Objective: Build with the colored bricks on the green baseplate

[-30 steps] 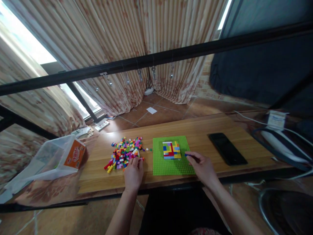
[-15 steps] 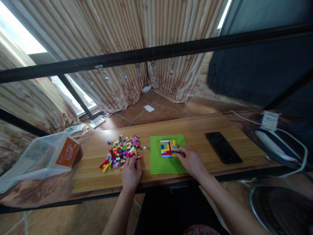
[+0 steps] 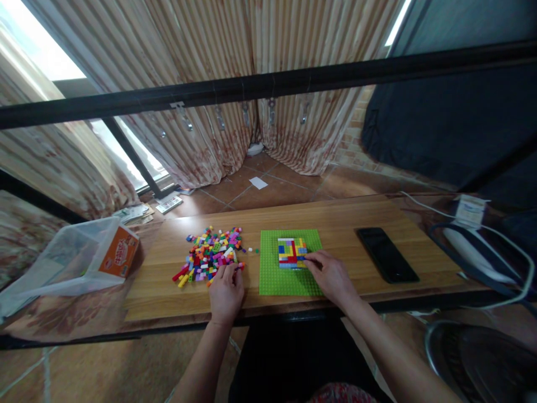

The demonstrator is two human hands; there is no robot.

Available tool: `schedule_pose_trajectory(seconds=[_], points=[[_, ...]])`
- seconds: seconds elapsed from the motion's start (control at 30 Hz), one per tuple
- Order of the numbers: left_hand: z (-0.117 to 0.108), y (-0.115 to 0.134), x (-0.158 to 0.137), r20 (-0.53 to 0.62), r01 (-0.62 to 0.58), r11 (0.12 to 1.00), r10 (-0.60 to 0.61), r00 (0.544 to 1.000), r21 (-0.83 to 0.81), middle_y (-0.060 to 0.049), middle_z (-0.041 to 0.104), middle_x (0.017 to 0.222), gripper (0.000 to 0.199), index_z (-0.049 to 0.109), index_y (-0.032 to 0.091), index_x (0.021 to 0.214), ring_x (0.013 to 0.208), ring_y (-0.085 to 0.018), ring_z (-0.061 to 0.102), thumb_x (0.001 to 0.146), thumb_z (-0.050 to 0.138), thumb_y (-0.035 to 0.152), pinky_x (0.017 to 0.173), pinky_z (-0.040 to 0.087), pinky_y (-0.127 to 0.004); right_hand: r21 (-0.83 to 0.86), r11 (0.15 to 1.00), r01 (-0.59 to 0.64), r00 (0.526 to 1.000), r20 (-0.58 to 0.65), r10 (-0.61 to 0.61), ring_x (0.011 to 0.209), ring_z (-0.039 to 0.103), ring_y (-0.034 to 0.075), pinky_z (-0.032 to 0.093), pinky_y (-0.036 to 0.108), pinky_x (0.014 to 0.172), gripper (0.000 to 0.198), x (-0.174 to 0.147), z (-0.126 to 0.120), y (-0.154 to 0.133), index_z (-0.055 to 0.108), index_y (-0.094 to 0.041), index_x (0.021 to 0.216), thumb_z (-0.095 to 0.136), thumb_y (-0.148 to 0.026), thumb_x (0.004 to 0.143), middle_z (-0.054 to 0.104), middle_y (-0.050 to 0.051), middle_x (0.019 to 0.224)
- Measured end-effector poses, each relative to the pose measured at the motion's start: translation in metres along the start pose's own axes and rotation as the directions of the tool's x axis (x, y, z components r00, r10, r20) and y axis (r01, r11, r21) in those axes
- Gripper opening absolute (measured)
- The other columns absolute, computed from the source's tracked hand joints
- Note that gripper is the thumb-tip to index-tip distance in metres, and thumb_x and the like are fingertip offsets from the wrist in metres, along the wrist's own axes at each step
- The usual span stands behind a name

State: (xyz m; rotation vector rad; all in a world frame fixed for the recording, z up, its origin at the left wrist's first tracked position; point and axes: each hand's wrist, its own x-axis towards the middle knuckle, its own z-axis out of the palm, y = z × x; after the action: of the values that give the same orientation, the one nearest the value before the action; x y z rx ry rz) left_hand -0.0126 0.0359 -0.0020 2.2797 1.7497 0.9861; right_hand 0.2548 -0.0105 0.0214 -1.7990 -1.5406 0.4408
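Note:
A green baseplate lies on the wooden board, carrying a low block of colourful toy bricks in red, yellow, blue and white. At the block's right side, my right hand pinches a small dark blue toy brick between thumb and fingers. Left of the baseplate spreads a loose pile of mixed toy bricks. My left hand is at the pile's near right edge, fingers curled together. Whatever its fingertips may hold is too small to make out.
A black phone rests on the wooden board, right of the baseplate. A clear plastic box with an orange label stands at the left. White cables lie at the right. A dark bar crosses beyond the board.
My right hand has moved the dark blue brick slightly closer against the block's right side. My left hand stays by the pile. The whole view has shifted a little.

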Motion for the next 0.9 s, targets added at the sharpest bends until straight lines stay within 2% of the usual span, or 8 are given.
schedule_pose_trajectory(seconds=[0.13,0.23,0.57,0.77,0.9], points=[[0.001,-0.001,0.000,0.002,0.006,1.000,-0.006,1.000,0.002,-0.005,0.064,0.090,0.016,0.063,0.021,0.094,0.081,-0.018,0.062,0.089,0.048,0.025,0.071,0.047,-0.028,0.042,0.977,-0.208,0.976,-0.052,0.210,0.070,0.065,0.021,0.046,0.032,0.066,0.025,-0.003,-0.001,-0.005,0.070,-0.020,0.075,0.057,-0.040,0.079,0.071,0.006,0.075],[0.002,-0.002,0.000,0.007,0.011,1.000,-0.011,1.000,0.011,-0.005,0.064,0.087,0.016,0.063,0.020,0.093,0.080,-0.018,0.062,0.089,0.048,0.025,0.071,0.047,-0.027,0.049,0.954,-0.297,0.953,-0.045,0.300,0.068,0.065,0.021,0.043,0.030,0.063,0.029,-0.005,0.000,-0.009,0.070,-0.019,0.071,0.057,-0.045,0.077,0.071,0.006,0.070],[0.002,-0.001,-0.001,-0.022,-0.007,1.000,0.007,1.000,0.026,-0.004,0.064,0.086,0.014,0.063,0.020,0.092,0.077,-0.018,0.062,0.087,0.050,0.024,0.068,0.046,-0.027,-0.079,0.930,-0.359,0.931,-0.109,0.349,0.069,0.064,0.022,0.040,0.031,0.062,0.030,-0.003,0.011,-0.016,0.071,-0.020,0.071,0.056,-0.045,0.078,0.072,0.008,0.074],[0.003,-0.003,-0.001,-0.032,-0.016,1.000,0.017,0.999,0.025,-0.003,0.064,0.085,0.014,0.064,0.021,0.093,0.075,-0.017,0.062,0.087,0.051,0.024,0.068,0.046,-0.027,0.072,0.927,-0.368,0.926,-0.061,0.373,0.066,0.064,0.021,0.040,0.030,0.059,0.032,-0.001,0.012,-0.008,0.073,-0.019,0.072,0.062,-0.049,0.072,0.072,0.006,0.070],[0.005,-0.003,-0.001,-0.038,-0.022,1.000,0.022,0.999,0.021,-0.003,0.064,0.085,0.014,0.064,0.021,0.092,0.075,-0.017,0.061,0.087,0.051,0.024,0.068,0.046,-0.026,0.147,0.895,-0.422,0.904,-0.008,0.427,0.062,0.063,0.020,0.038,0.029,0.056,0.033,0.003,0.011,-0.001,0.073,-0.018,0.069,0.067,-0.051,0.065,0.070,0.005,0.065]])
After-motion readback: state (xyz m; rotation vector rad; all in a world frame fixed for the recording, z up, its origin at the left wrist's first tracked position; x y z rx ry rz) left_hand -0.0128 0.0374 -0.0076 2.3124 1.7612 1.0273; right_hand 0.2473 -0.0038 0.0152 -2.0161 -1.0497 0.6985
